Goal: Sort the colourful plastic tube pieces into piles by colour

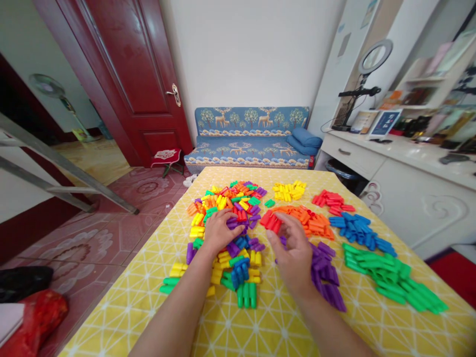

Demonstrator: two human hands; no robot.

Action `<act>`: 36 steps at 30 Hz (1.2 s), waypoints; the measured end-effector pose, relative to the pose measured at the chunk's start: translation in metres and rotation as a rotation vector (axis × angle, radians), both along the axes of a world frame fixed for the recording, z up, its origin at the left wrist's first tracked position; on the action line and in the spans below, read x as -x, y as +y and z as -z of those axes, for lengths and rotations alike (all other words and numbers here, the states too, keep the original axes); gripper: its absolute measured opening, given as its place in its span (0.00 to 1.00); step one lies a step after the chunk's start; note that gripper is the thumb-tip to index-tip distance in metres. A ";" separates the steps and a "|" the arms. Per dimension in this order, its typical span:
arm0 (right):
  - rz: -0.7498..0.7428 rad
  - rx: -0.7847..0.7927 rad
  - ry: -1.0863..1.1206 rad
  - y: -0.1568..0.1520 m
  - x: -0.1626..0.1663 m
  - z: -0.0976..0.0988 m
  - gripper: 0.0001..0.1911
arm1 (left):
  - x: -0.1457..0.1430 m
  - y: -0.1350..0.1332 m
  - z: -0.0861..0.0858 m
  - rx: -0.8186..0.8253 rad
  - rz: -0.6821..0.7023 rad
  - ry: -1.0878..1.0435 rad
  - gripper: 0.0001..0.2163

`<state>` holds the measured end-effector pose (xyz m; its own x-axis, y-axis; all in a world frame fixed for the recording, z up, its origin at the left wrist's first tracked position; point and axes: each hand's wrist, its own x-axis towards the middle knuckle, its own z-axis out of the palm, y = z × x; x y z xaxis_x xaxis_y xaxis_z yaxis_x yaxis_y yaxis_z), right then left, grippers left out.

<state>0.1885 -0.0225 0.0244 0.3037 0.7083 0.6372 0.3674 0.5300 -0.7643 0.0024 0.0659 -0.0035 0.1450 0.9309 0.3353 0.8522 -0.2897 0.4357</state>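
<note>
My right hand (pixel 292 243) pinches red plastic toy building blocks (pixel 271 221), ribbed like short tubes joined side by side, above the table. My left hand (pixel 222 229) lies with fingers stretched over a mixed pile of blocks (pixel 223 198), close to some purple and red ones; its fingertips partly hide what they touch. Just right of my right hand are purple blocks (pixel 327 272), and behind it a heap of orange blocks (pixel 312 221). Nearer me, below my left hand, are blue blocks (pixel 240 271) and green blocks (pixel 247 295) among yellow ones.
Single-colour heaps of yellow (pixel 289 191), red (pixel 332 200), blue (pixel 362 230) and green blocks (pixel 390 275) lie along the back and right of the yellow patterned tablecloth (pixel 148 307). Beyond stand a blue sofa (pixel 253 144), a white dresser (pixel 420 183) and a metal ladder (pixel 70 168).
</note>
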 end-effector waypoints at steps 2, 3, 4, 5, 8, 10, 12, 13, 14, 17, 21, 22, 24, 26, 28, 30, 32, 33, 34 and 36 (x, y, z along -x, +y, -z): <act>0.090 -0.047 0.007 0.020 -0.035 -0.013 0.13 | 0.000 -0.001 0.001 0.000 -0.004 -0.013 0.17; 0.140 -0.050 0.020 0.034 -0.057 -0.018 0.14 | 0.000 -0.001 0.001 -0.002 -0.006 -0.019 0.17; 0.184 -0.034 0.041 0.049 -0.081 -0.021 0.16 | 0.000 -0.001 0.001 -0.004 -0.009 -0.024 0.17; 0.236 -0.006 0.073 0.065 -0.107 -0.022 0.18 | 0.000 -0.001 0.001 -0.007 -0.013 -0.027 0.17; 0.497 0.164 0.112 0.106 -0.187 -0.015 0.21 | -0.001 -0.002 0.001 -0.016 -0.024 -0.027 0.17; 0.699 0.321 -0.028 0.122 -0.236 -0.006 0.19 | -0.001 -0.002 0.000 -0.018 -0.021 -0.030 0.17; 0.809 0.548 -0.283 0.128 -0.274 0.003 0.14 | -0.001 -0.002 0.000 -0.012 -0.015 -0.035 0.17; 0.813 0.637 -0.378 0.129 -0.287 0.007 0.13 | -0.001 -0.001 -0.001 -0.008 -0.014 -0.036 0.17; 0.810 0.711 -0.461 0.129 -0.298 0.011 0.13 | -0.001 -0.001 -0.001 -0.005 -0.014 -0.037 0.17; 0.778 0.830 -0.621 0.130 -0.312 0.018 0.15 | -0.001 -0.001 0.000 -0.009 -0.023 -0.036 0.17; 0.718 0.907 -0.686 0.139 -0.310 0.023 0.17 | 0.000 0.000 0.002 -0.010 -0.020 -0.030 0.17; 0.691 0.920 -0.683 0.141 -0.309 0.023 0.17 | 0.000 0.001 0.002 -0.007 -0.018 -0.029 0.17; 0.635 0.924 -0.662 0.144 -0.306 0.023 0.15 | 0.000 0.001 0.003 -0.005 -0.017 -0.027 0.17; 0.591 0.907 -0.622 0.144 -0.303 0.021 0.13 | 0.000 0.001 0.003 -0.009 -0.020 -0.025 0.17; 0.575 0.868 -0.568 0.142 -0.298 0.016 0.10 | 0.000 0.001 0.003 -0.010 -0.023 -0.021 0.17; 0.579 0.806 -0.508 0.137 -0.290 0.011 0.10 | 0.000 0.000 0.002 -0.004 -0.026 -0.016 0.17; 0.577 0.703 -0.453 0.133 -0.276 0.006 0.11 | 0.000 0.000 0.002 0.007 -0.031 -0.015 0.17; 0.563 0.639 -0.427 0.131 -0.265 0.004 0.12 | 0.000 0.000 0.002 0.010 -0.034 -0.017 0.17; 0.539 0.574 -0.403 0.130 -0.253 0.003 0.13 | 0.000 0.000 0.002 0.010 -0.037 -0.020 0.17; 0.463 0.461 -0.366 0.124 -0.218 0.001 0.15 | -0.001 0.000 0.002 0.006 -0.039 -0.029 0.17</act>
<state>0.4068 0.1013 0.0230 0.4616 0.7790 0.4244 0.7484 -0.0852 -0.6577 0.0030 0.0658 -0.0055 0.0994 0.9378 0.3328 0.8498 -0.2540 0.4619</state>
